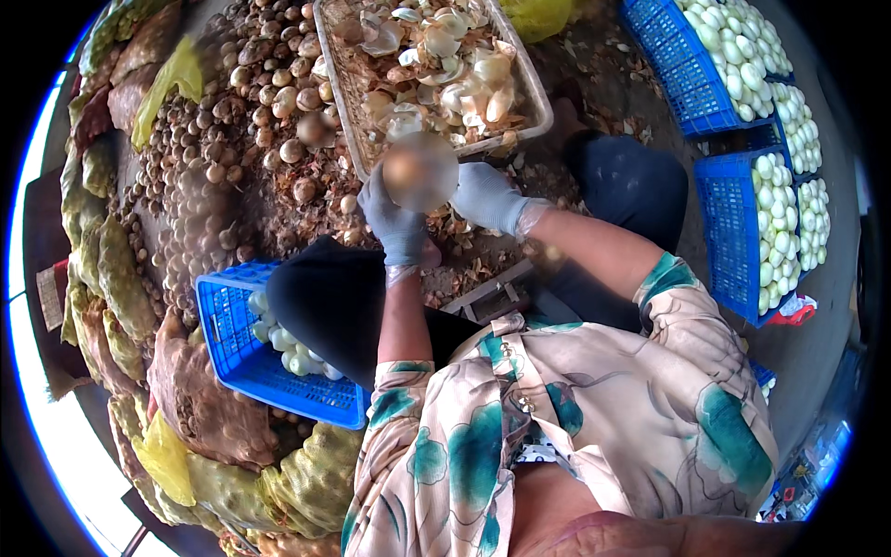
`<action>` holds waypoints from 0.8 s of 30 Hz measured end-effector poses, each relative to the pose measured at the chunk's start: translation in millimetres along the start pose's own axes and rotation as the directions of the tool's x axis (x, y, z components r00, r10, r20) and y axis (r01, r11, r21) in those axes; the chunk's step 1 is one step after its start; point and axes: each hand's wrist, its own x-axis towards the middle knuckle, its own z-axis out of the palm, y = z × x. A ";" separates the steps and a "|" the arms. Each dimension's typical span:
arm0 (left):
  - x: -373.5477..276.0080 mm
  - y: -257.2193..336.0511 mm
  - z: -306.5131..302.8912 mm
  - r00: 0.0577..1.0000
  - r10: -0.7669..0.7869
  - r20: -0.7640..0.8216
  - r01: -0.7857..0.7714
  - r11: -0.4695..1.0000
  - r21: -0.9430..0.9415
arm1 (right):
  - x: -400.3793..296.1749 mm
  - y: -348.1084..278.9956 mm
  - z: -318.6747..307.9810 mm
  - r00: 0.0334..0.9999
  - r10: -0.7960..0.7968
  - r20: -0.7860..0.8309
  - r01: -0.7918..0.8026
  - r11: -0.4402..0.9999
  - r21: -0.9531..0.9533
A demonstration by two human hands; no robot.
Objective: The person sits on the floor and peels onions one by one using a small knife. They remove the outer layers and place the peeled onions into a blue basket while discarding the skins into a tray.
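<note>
My left hand (pixel 393 216), in a grey glove, is closed around a round brown onion (pixel 404 170) at the near edge of the peel tray. A blurred round patch covers the onion and the fingertips. My right hand (pixel 491 198), gloved alike, reaches in from the right to the same patch; its fingertips are hidden, so its grip cannot be told. Just beyond both hands the shallow tray (pixel 539 120) holds loose onion skins (pixel 445 69). By my left knee, a blue plastic crate (pixel 233 348) contains peeled white onions (pixel 296 351).
Unpeeled onions (pixel 285 104) spread over the ground at left, with filled mesh sacks (pixel 209 404) behind them. Blue crates (pixel 727 209) heaped with peeled onions line the right side. A low wooden stool (pixel 491 289) sits between my legs. A yellow bag (pixel 536 17) lies beyond the tray.
</note>
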 end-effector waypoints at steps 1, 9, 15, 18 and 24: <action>0.9 6.0 -3.6 0.988 -0.154 0.034 0.157 0.981 -0.111 | -0.6 -1.5 1.5 1.000 0.000 0.015 0.000 1.000 -0.011; 0.1 -2.6 0.1 0.979 -0.195 0.051 0.202 0.951 -0.236 | -3.4 -11.5 0.2 0.996 0.054 0.073 -0.049 0.997 -0.063; -3.0 -4.1 1.5 0.967 -0.241 0.081 0.254 0.932 -0.259 | -11.8 -34.2 -4.2 0.994 0.099 0.037 -0.094 0.989 -0.117; -4.2 -0.6 1.1 0.969 -0.235 0.074 0.246 0.945 -0.218 | -12.6 -35.1 -1.6 0.996 0.068 0.059 -0.057 0.983 -0.174; -5.1 6.3 3.3 0.990 -0.139 0.002 0.138 0.984 -0.113 | 1.7 -33.6 7.4 0.990 0.109 0.095 -0.088 0.975 -0.202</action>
